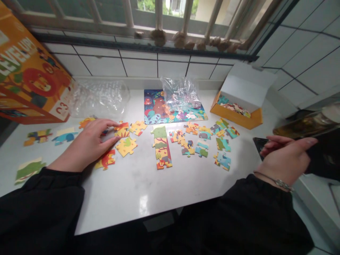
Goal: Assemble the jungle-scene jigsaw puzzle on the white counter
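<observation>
My left hand [92, 140] is over the left part of the white counter. Its thumb and index fingertip sit on either side of a yellow and red puzzle piece [122, 130], gripping it at the edge. Close by lie a yellow piece with a green animal [126, 146], a yellow piece with leaves [138, 127] and a red-and-yellow piece [107, 160] partly under the hand. A joined strip of puzzle pieces [161, 147] stands upright mid-counter. Off to the right, my right hand [288, 156] is raised, palm up, fingers loosely bent and thumb apart, holding nothing visible.
Several loose pieces [203, 136] lie right of the strip. Behind are a picture sheet [155, 109], clear plastic bags [98, 97], an opened box with pieces [233, 118] and an orange puzzle box [34, 78]. A bottle [300, 124] stands at right.
</observation>
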